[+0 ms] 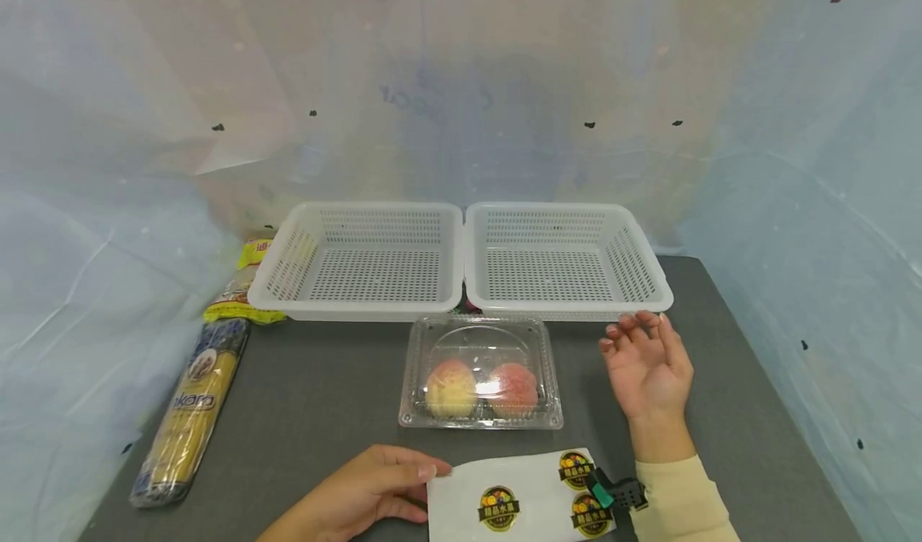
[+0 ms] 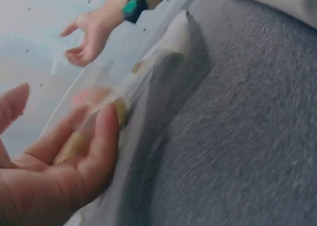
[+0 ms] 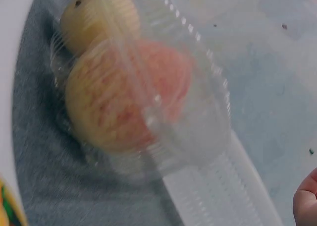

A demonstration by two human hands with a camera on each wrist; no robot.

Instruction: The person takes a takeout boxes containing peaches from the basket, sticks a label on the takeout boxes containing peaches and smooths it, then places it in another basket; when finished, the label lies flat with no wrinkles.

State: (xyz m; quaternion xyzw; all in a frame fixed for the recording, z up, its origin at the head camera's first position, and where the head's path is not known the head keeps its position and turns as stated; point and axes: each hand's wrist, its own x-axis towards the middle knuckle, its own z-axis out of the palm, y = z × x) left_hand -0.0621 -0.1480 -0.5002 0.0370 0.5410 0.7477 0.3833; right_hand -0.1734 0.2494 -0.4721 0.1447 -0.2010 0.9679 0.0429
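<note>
My left hand [image 1: 382,482] pinches the left edge of a white sticker sheet [image 1: 533,486] between thumb and fingers, at the front of the table. Several round black-and-gold fruit labels [image 1: 499,508] are on the sheet. Beyond it stands a closed clear plastic clamshell box [image 1: 479,342] with two peaches [image 1: 451,388] inside. My right hand [image 1: 648,370] is raised right of the box, palm turned up, fingers loosely bent and holding nothing. In the right wrist view the peaches [image 3: 119,97] show blurred through the plastic. The left wrist view shows the sheet [image 2: 176,35] edge-on.
Two white perforated baskets, left [image 1: 367,315] and right [image 1: 576,315], stand side by side behind the box. On the left lie a long pack of pasta [image 1: 189,422] and a yellow bag [image 1: 241,298]. Pale sheeting [image 1: 461,150] surrounds the grey table [image 1: 317,398].
</note>
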